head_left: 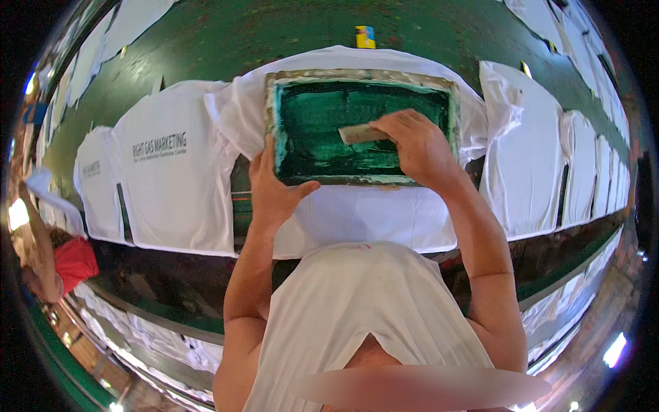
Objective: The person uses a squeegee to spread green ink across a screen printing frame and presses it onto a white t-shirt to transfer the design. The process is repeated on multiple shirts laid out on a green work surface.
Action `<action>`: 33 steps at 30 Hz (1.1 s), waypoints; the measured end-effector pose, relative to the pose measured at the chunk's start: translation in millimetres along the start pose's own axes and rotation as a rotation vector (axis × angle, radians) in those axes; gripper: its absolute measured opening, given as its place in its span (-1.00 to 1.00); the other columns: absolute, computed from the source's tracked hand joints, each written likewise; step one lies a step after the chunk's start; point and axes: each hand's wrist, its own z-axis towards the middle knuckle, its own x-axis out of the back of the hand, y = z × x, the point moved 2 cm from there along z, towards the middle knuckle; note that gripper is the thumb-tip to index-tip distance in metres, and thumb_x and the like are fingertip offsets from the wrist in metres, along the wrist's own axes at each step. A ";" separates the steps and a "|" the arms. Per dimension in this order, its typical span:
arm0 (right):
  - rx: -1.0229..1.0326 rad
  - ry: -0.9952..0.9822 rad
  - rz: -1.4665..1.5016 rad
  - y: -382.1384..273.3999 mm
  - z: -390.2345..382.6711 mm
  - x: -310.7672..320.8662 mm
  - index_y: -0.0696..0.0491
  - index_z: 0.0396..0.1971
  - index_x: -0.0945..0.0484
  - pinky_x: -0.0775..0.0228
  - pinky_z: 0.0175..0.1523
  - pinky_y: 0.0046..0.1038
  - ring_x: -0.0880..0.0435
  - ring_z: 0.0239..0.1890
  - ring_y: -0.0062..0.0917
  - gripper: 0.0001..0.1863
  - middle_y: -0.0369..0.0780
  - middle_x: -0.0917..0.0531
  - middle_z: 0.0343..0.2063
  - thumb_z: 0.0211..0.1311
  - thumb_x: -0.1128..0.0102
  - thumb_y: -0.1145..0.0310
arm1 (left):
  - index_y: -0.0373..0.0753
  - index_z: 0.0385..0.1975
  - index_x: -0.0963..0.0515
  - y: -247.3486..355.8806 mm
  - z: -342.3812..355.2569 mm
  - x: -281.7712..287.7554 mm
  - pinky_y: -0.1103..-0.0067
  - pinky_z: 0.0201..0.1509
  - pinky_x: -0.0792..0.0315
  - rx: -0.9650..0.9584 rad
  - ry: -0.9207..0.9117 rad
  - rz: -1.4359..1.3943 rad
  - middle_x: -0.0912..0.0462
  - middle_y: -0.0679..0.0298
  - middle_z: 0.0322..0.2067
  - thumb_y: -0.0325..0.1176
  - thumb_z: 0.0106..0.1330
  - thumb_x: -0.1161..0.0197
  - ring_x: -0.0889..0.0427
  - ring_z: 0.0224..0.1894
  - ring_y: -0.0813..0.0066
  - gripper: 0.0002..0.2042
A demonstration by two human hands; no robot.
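Note:
A rectangular screen printing frame (364, 74) with dark green mesh lies flat over a white T-shirt (357, 213) on the green table. Pale ink smears mark its inner edges. At the frame's near left corner, my left hand (274, 185) grips it, fingers along the left side and thumb spread along the near edge. In my right hand (419, 147) is a squeegee (362, 134) with a worn, light-coloured handle, held over the right half of the mesh. My fingers and palm hide its right end, and I cannot tell whether the blade touches the mesh.
To the left lies a white T-shirt with dark print (165, 185); a plain white one (522, 151) lies to the right, and several more follow both ways. A small yellow and blue packet (365, 37) sits beyond the frame. Someone in red (74, 261) handles white cloth at far left.

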 end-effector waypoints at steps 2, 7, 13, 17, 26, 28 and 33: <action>0.005 0.009 0.004 -5.3 30.3 -22.5 0.08 0.11 -0.76 -0.67 0.23 -0.06 -0.78 0.10 -0.02 -0.58 -0.09 -0.83 0.00 0.30 -0.23 0.68 | -0.36 0.71 -0.20 -2.9 -1.5 -0.2 0.07 0.64 -0.31 0.012 0.004 -0.032 -0.48 -0.23 0.44 -0.11 -0.16 -0.93 -0.40 0.52 -0.24 0.37; -0.030 0.099 -0.119 -17.5 83.9 -60.4 0.04 0.15 -0.76 -0.63 0.29 -0.02 -0.78 0.18 -0.03 -0.58 -0.09 -0.83 0.06 0.32 -0.23 0.60 | -0.35 0.70 -0.21 -8.1 -1.7 -1.2 0.05 0.62 -0.34 -0.075 0.045 -0.044 -0.50 -0.21 0.43 -0.07 -0.16 -0.93 -0.41 0.51 -0.28 0.36; -0.056 -0.069 -0.187 -15.2 116.3 -62.8 0.06 0.16 -0.77 -0.63 0.24 -0.01 -0.78 0.16 0.01 -0.59 -0.06 -0.83 0.08 0.33 -0.30 0.57 | -0.33 0.69 -0.23 -15.6 4.0 -6.8 0.04 0.59 -0.36 -0.124 0.098 -0.045 -0.53 -0.21 0.40 -0.10 -0.17 -0.92 -0.45 0.47 -0.29 0.34; 0.048 -0.096 -0.156 -18.8 124.1 -58.2 0.02 0.13 -0.80 -0.63 0.23 -0.01 -0.79 0.15 0.02 -0.60 -0.07 -0.84 0.07 0.31 -0.30 0.57 | -0.33 0.68 -0.25 -17.3 3.9 -7.7 0.03 0.58 -0.35 -0.139 0.120 -0.041 -0.55 -0.21 0.36 -0.12 -0.20 -0.92 -0.48 0.45 -0.28 0.34; 0.368 -0.419 -0.072 -14.1 126.8 -50.7 -0.01 0.07 -0.82 -0.62 0.26 -0.06 -0.78 0.16 -0.05 -0.47 -0.13 -0.84 0.01 0.11 -0.28 0.74 | -0.25 0.70 -0.27 -16.2 4.3 -8.7 0.06 0.63 -0.35 -0.042 0.092 0.009 -0.55 -0.23 0.41 -0.10 -0.24 -0.93 -0.47 0.49 -0.28 0.36; 0.449 -0.498 -0.071 -1.2 129.2 -42.9 -0.02 0.06 -0.83 -0.63 0.27 -0.07 -0.78 0.14 -0.06 -0.45 -0.16 -0.85 -0.01 0.09 -0.28 0.78 | -0.25 0.71 -0.27 -16.0 5.7 -8.2 0.07 0.63 -0.35 -0.031 0.082 -0.002 -0.55 -0.21 0.41 -0.11 -0.23 -0.93 -0.47 0.48 -0.28 0.36; 0.553 -0.571 -0.028 47.3 102.5 -7.9 -0.04 0.01 -0.86 -0.65 0.31 -0.10 -0.79 0.13 -0.11 -0.47 -0.19 -0.85 -0.03 0.12 -0.26 0.80 | -0.21 0.74 -0.24 -16.1 7.1 -7.8 0.14 0.64 -0.37 -0.022 0.068 -0.016 -0.53 -0.17 0.43 -0.15 -0.24 -0.94 -0.48 0.50 -0.21 0.39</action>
